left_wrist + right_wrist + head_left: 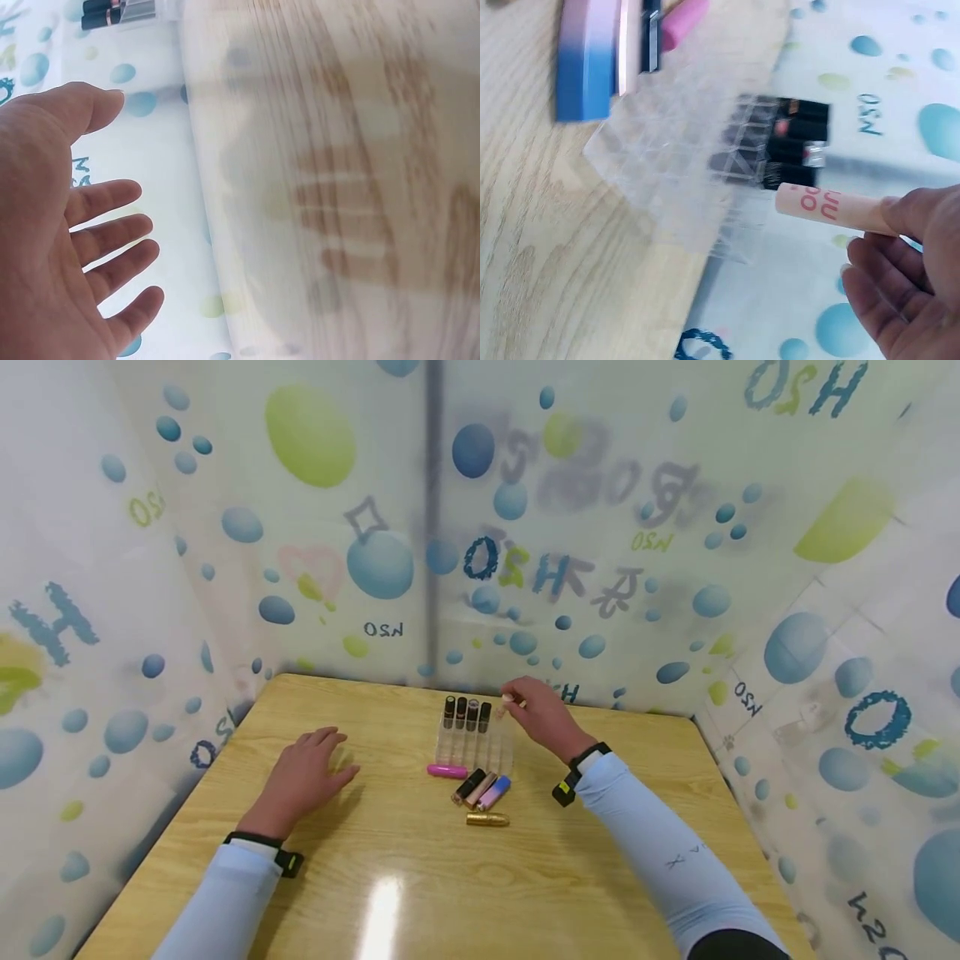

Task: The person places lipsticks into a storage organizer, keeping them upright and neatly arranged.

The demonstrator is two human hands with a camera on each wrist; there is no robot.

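Note:
Between thumb and fingers, my right hand [546, 718] pinches a pale pink lipstick tube [832, 210] with red lettering. The tube is held beside the black-capped lipsticks [799, 142], over the back right part of a clear lipstick organizer [471, 748]. Several dark lipsticks stand upright in the organizer's back row. My left hand [300, 781] is off to the left above the table, fingers spread and holding nothing. In the left wrist view its thumb and fingers [120, 244] are apart.
In front of the organizer lie a magenta tube [447, 771], a black tube [468, 786], a rose-gold tube [481, 791] and a pink-and-blue tube [495, 793]. A gold tube [487, 819] lies nearest me. A patterned curtain [360, 643] borders the wooden table [420, 893].

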